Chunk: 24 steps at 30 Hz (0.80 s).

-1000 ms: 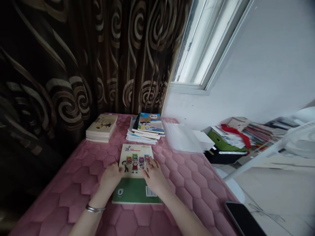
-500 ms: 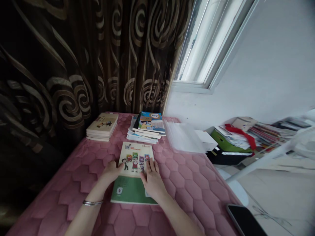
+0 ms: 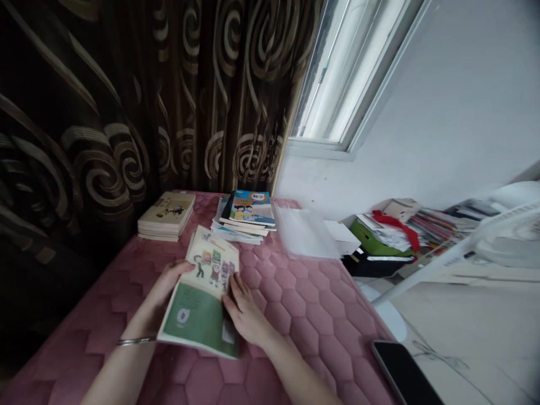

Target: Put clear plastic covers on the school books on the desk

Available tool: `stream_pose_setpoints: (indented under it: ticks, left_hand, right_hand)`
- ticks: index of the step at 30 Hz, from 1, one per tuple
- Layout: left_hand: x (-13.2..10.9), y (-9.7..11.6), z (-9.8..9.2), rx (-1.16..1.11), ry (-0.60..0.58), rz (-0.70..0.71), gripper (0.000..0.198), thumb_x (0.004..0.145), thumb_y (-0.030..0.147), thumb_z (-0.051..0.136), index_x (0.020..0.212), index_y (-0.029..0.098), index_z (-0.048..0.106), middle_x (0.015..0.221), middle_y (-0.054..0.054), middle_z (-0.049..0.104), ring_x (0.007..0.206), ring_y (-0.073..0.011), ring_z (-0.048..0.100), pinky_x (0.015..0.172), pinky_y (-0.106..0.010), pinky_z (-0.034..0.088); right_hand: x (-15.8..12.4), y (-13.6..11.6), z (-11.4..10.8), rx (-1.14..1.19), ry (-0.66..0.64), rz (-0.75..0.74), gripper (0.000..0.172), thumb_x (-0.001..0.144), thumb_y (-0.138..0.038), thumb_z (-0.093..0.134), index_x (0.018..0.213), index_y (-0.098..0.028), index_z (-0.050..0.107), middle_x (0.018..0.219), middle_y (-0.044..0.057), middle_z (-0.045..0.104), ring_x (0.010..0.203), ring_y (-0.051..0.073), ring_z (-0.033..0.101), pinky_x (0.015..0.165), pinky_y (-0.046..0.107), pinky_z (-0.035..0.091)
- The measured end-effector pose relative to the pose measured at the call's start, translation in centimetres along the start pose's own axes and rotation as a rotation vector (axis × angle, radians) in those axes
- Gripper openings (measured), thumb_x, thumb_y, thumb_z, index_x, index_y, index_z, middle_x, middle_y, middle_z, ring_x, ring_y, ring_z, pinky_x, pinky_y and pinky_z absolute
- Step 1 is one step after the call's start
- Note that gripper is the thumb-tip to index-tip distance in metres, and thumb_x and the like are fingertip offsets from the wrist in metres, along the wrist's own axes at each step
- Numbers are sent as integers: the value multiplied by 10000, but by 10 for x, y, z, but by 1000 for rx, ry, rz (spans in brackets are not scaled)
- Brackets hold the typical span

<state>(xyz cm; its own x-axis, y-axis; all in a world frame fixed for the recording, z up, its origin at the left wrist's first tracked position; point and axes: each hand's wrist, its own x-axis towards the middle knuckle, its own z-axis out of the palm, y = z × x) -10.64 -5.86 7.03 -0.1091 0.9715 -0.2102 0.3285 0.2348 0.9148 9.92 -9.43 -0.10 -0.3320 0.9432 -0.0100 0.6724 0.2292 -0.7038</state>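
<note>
A workbook (image 3: 208, 304) with a cream and green cover, printed with cartoon children, is tilted above the pink padded cover, its left side raised. My left hand (image 3: 171, 284) grips its left edge, thumb on the cover and the other fingers hidden underneath. Along the right edge lies my right hand (image 3: 244, 312), its fingers stretched out and resting on the cover. Beyond the workbook stand a stack of cream books (image 3: 166, 216) on the left and a mixed pile of books (image 3: 248, 214) topped by a blue one.
Clear plastic sheets (image 3: 306, 230) lie right of the pile, beside a white box (image 3: 341, 239). A phone (image 3: 403, 371) rests at the near right edge. Past that edge are a bin of papers (image 3: 379, 239) and a white fan (image 3: 447, 256). A dark curtain (image 3: 177, 101) hangs behind.
The workbook, which lay flat, has its left side lifted and has turned and shifted left. Both hands moved left with it; my left hand now grips its edge. The view swung slightly.
</note>
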Motion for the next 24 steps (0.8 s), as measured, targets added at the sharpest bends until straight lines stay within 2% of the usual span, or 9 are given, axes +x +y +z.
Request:
stream_pose_setpoints:
  ticks: [3,5,8,11,13,15,18,21,24]
  left_hand:
    - [-8,28,-23,67,-22,99,263,690,338,587,804,127,696,798,-63,745,775,-252,686,643,-287,516]
    - [-17,51,-24,241,-35,171,247,689,311,572,793,129,702,765,-44,732,796,-262,676,644,-285,498]
    - [-35,81,7,661,-40,272,209,737,287,564,709,138,708,722,-78,709,756,-264,674,669,-298,470]
    - [-49,92,64,873,-59,293,291,803,320,543,919,132,732,973,-166,716,886,-294,678,737,-327,481]
    - [-53,89,105,935,-114,308,358,825,287,524,1054,81,707,1117,-233,667,1002,-314,652,812,-336,483]
    - [-55,80,140,1005,-168,306,381,819,216,532,1136,68,681,1230,-253,605,1068,-316,621,853,-336,482]
    - [-57,61,173,1093,-219,265,486,815,176,545,1278,34,576,1295,-257,553,1127,-319,576,863,-358,496]
    - [-60,45,177,1095,-254,309,535,840,266,543,1318,26,534,1337,-255,512,1161,-344,540,910,-431,479]
    - [-55,31,154,1025,-230,403,408,893,326,466,1183,105,647,1318,-195,540,1181,-350,515,982,-516,412]
  right_hand:
    - [0,-11,5,271,-88,-133,639,972,-564,274,1497,-202,300,1562,71,275,1441,185,230,1168,406,235]
    - [2,-15,9,511,-154,-184,636,971,-591,210,1476,-230,346,1519,69,375,1389,181,356,1128,400,311]
    - [8,-16,6,766,-152,-130,747,956,-592,2,1419,-206,443,1375,110,557,1295,211,488,1044,428,407]
    - [10,-5,-14,870,15,31,889,915,-631,-75,1281,-165,587,1183,145,674,1224,255,549,996,449,435]
    - [9,7,-33,963,94,119,886,905,-690,5,1211,-144,632,1096,150,704,1174,272,583,972,441,450]
    - [6,21,-48,1071,85,183,756,884,-727,253,1134,-147,668,1016,136,727,1110,278,621,952,415,465]
    - [4,40,-58,1144,45,266,545,714,-632,665,986,-161,705,910,110,747,1021,294,660,922,394,485]
    - [7,51,-53,1114,100,276,459,616,-548,772,861,-165,707,868,101,751,984,310,671,890,403,502]
    - [12,58,-45,1033,216,249,423,653,-540,734,876,-182,703,922,88,752,1009,300,666,903,410,503]
